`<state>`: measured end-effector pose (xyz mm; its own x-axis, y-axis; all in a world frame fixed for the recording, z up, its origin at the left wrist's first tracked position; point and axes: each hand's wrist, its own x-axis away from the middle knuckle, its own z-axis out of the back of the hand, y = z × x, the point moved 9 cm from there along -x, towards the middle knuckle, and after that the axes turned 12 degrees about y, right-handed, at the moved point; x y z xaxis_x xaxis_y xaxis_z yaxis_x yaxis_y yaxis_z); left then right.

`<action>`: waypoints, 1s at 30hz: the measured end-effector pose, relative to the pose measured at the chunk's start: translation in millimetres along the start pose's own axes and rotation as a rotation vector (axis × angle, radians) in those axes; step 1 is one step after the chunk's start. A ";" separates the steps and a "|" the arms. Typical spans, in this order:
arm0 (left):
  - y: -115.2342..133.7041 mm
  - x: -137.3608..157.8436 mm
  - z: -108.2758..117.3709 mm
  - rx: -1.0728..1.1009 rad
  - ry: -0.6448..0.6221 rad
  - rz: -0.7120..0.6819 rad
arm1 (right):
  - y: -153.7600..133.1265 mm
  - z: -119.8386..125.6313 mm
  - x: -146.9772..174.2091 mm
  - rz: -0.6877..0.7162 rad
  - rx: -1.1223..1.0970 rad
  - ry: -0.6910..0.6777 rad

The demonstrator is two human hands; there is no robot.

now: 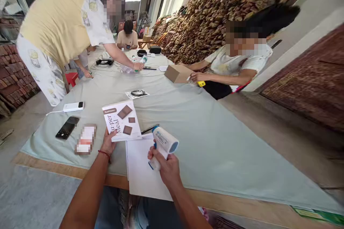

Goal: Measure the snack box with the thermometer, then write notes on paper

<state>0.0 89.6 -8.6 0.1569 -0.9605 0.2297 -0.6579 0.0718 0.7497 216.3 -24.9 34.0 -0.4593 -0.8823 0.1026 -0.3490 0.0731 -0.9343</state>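
My left hand (pixel 109 142) is closed on the lower left edge of a white box (pixel 130 120) with brown squares and the word "Meal" printed on it. The box is held tilted above the cloth-covered table. In my right hand (pixel 169 168) is a white and blue infrared thermometer (pixel 163 139), gripped by its handle with the fingers wrapped round it. Beneath it lie sheets of white paper (pixel 143 179) at the table's front edge. A dark pen (pixel 148 128) lies behind, between the box and the thermometer.
A black phone (pixel 67 127), a blurred phone (pixel 86 139) and a white power bank (pixel 73 106) lie at left. Beyond is a bagged black cable (pixel 137 93). One person leans over the table (pixel 228 157) with a bottle (pixel 143 60); another handles a cardboard box (pixel 178 73).
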 end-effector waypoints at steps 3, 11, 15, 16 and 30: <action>-0.7 10.5 -6.9 -0.082 -0.067 -0.009 | 7.4 -1.2 7.7 0.036 0.002 -0.013; 3.5 8.1 0.7 -0.119 -0.003 -0.069 | 29.5 -14.8 16.9 0.044 -0.010 -0.046; 1.0 4.8 2.5 -0.132 -0.034 -0.039 | 34.1 -19.6 13.8 0.003 -0.020 -0.033; 1.0 4.6 2.4 -0.134 -0.042 -0.038 | 34.3 -21.1 13.5 -0.007 -0.012 -0.037; 6.4 4.1 1.4 -0.139 -0.062 -0.106 | 40.8 -53.6 12.0 -0.070 0.169 -0.034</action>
<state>-4.6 85.7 -3.8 0.1711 -0.9791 0.1097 -0.5311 0.0021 0.8473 152.8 -7.6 15.5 -0.4097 -0.8980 0.1605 -0.2360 -0.0656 -0.9695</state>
